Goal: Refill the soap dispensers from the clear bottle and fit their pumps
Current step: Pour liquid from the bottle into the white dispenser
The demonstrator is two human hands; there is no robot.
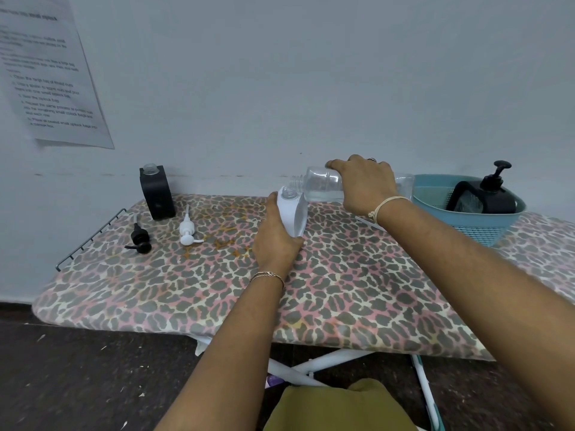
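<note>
Clear bottle (322, 182) is tipped horizontal in the right hand (364, 185), which grips its body. Its open neck points to 9 o'clock, just above the white dispenser (294, 213). The left hand (276, 241) grips that dispenser on the ironing board (342, 290). At 9 o'clock lie the white pump (187, 233) and black pump (139, 241), near the open black dispenser (157, 195). At 3 o'clock, a blue basket (479, 230) holds a second black dispenser (490, 195), pump fitted.

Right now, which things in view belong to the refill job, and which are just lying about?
Job: clear bottle in right hand, white dispenser in left hand, open black dispenser, black pump, white pump.
Lying about: blue basket, paper sheet on wall, wire rack.
</note>
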